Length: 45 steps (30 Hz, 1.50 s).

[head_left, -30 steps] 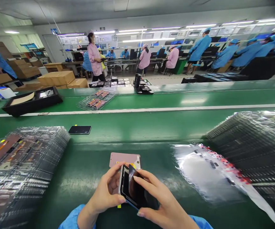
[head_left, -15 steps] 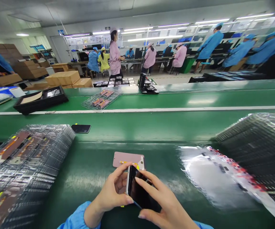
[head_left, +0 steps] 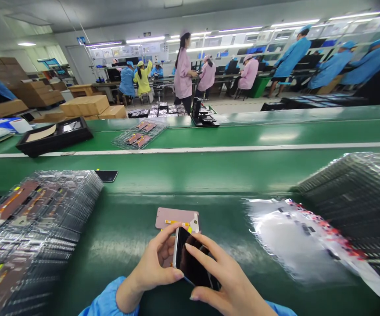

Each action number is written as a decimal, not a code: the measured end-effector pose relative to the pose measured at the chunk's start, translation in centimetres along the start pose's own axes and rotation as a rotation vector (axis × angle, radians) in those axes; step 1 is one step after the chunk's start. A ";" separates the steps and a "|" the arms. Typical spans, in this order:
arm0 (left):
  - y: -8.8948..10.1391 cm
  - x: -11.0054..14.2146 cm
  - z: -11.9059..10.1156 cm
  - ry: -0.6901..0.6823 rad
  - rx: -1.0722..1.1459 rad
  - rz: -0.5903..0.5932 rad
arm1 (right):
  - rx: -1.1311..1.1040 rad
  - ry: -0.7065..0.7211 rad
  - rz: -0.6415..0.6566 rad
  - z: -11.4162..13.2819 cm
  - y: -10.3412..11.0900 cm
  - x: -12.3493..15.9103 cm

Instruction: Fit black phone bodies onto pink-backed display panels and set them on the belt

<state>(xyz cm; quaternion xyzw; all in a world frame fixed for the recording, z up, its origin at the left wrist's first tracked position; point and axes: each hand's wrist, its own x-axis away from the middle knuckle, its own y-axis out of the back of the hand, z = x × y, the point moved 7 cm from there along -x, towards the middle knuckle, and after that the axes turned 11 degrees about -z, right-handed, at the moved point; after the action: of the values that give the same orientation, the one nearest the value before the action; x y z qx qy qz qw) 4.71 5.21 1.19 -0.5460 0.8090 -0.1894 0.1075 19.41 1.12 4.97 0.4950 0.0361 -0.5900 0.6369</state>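
A smartphone [head_left: 193,263] with a dark glass face and a silver edge is held tilted between my two hands. My left hand [head_left: 157,259] grips its silver left edge, fingers at the top corner and thumb near the bottom. My right hand [head_left: 223,276] is closed on the phone's right side, with fingertips on the glass and the thumb at the lower edge. Just beyond the hands a pinkish phone screen panel [head_left: 173,215] lies flat on the green surface, an orange-yellow flex strip and a pale patch on it. Fingers partly cover its near edge.
Stacked clear trays of screen panels [head_left: 55,206] stand at left, another tray stack [head_left: 357,202] at right beside a plastic sheet [head_left: 302,241]. On the green belt [head_left: 242,166] lie a dark phone [head_left: 107,176], a small tray [head_left: 140,134], a black box [head_left: 55,136] and a black fixture [head_left: 203,116].
My hands and the phone keep nearly the same pose. The dark phone on the belt has shifted left. In the background, a standing person in pink has moved right.
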 end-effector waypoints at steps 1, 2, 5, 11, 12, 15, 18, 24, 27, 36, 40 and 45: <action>0.0 0.1 0.0 -0.002 -0.007 -0.002 | 0.000 0.001 0.002 0.0 0.0 0.0; 0.0 0.1 0.1 -0.005 -0.014 -0.003 | 0.002 0.001 0.005 0.0 -0.1 0.1; 0.0 0.3 0.0 -0.014 -0.026 -0.003 | 0.018 0.004 0.017 -0.2 -0.3 0.3; -0.2 0.3 -0.1 -0.011 -0.036 0.006 | 0.036 0.029 0.011 0.1 -0.3 0.4; -0.3 0.4 -0.1 -0.009 -0.036 0.011 | 0.032 0.035 0.011 0.2 -0.2 0.3; -0.4 0.4 -0.3 -0.014 -0.028 0.025 | 0.013 0.044 0.013 0.5 -0.2 0.1; -0.5 0.5 -0.6 -0.021 -0.036 0.036 | 0.000 0.040 0.016 0.6 -0.2 -0.1; -0.6 0.6 -0.7 -0.009 -0.053 0.032 | -0.023 0.033 0.023 0.7 -0.1 -0.2; -0.6 0.7 -0.8 -0.010 -0.056 0.042 | -0.037 0.039 0.010 0.8 0.2 -0.4; -0.3 0.7 -0.6 -0.003 -0.028 0.044 | 0.026 0.083 0.033 1.2 0.4 -0.5; -0.7 0.4 -0.6 0.003 0.049 0.047 | 0.145 0.136 0.049 1.4 0.3 -0.6; -0.5 -0.4 1.2 0.239 0.201 -0.103 | 0.168 -0.028 -0.098 0.1 0.1 -0.4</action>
<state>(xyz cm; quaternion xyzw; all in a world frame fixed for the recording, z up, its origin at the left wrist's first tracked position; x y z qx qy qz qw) 5.73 5.20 0.33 -0.5469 0.7640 -0.3381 0.0547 19.32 1.32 5.38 0.5361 0.0019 -0.6282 0.5639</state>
